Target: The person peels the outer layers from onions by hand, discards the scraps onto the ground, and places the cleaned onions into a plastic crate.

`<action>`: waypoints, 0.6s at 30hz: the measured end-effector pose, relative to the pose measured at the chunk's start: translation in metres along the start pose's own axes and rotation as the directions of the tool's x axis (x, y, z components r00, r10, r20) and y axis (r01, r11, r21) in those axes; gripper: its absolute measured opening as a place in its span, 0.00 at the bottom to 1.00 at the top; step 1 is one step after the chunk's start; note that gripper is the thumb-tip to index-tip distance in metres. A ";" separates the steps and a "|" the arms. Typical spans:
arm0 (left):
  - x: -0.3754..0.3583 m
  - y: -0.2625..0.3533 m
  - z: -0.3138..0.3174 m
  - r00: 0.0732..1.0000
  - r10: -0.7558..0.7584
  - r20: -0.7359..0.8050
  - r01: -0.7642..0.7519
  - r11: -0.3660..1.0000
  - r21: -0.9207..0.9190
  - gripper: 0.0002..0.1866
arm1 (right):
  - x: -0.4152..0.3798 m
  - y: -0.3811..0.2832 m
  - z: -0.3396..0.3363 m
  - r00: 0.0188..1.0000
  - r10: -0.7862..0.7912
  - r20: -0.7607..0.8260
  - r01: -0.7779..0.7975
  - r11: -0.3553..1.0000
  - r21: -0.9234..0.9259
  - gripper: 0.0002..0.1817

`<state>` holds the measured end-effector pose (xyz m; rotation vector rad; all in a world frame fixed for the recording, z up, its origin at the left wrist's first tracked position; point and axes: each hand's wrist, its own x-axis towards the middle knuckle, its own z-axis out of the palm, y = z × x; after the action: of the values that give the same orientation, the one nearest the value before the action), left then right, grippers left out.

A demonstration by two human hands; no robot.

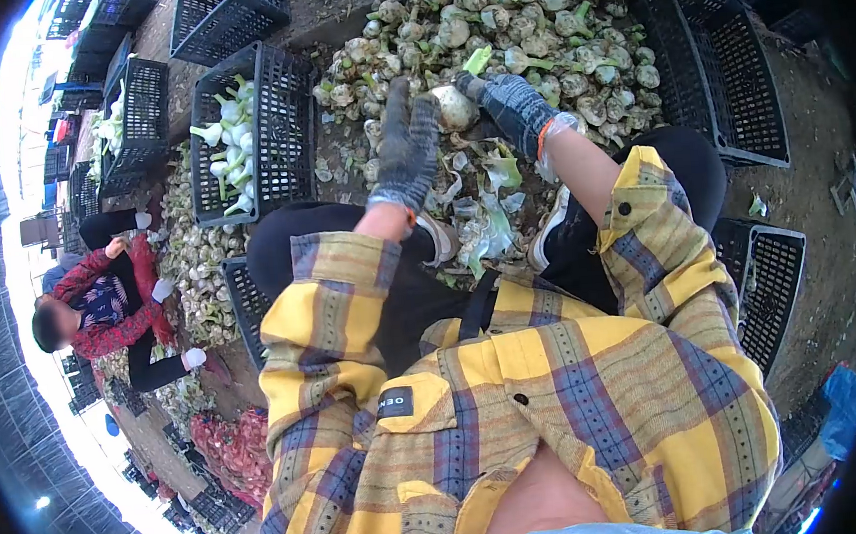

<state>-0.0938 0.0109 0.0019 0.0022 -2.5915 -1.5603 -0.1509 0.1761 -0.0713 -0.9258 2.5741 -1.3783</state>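
Observation:
My left hand [406, 147], in a grey knit glove, has its fingers stretched out just left of a large pale garlic bulb [457, 109] and seems to hold nothing. My right hand [513, 108], gloved alike, is closed on that bulb at its stem, a short green stub showing above the fingers. Directly beyond both hands lies a broad heap of garlic bulbs [541, 31], many with soil and dry skins on them. Below the hands, between my shoes, are loose peeled skins and leaves [490, 225].
A black crate [283, 108] with white trimmed bulbs stands left of the heap. Another crate [717, 68] stands at right, a further one [772, 283] behind it. At far left, a person [103, 300] sits beside another bulb heap [200, 273]. Red net sacks [234, 449] lie lower left.

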 end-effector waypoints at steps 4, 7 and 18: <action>-0.017 0.008 0.019 0.942 -0.316 0.117 0.334 0.834 -0.438 0.26 | 0.000 -0.046 -0.018 0.995 0.036 0.096 -0.040 0.998 0.038 0.25; -0.011 0.010 0.017 0.955 -0.290 0.065 0.286 0.839 -0.463 0.24 | 0.000 -0.067 -0.034 0.834 0.449 0.321 -0.526 0.470 0.709 0.16; -0.005 0.011 0.014 0.960 -0.281 0.010 0.243 0.810 -0.534 0.21 | 0.005 -0.067 -0.034 0.705 0.597 0.384 -0.648 0.321 0.691 0.20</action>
<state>-0.0893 0.0291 0.0048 0.3745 -2.0819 -2.2839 -0.1348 0.1704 0.0026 0.2071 1.5437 -1.8292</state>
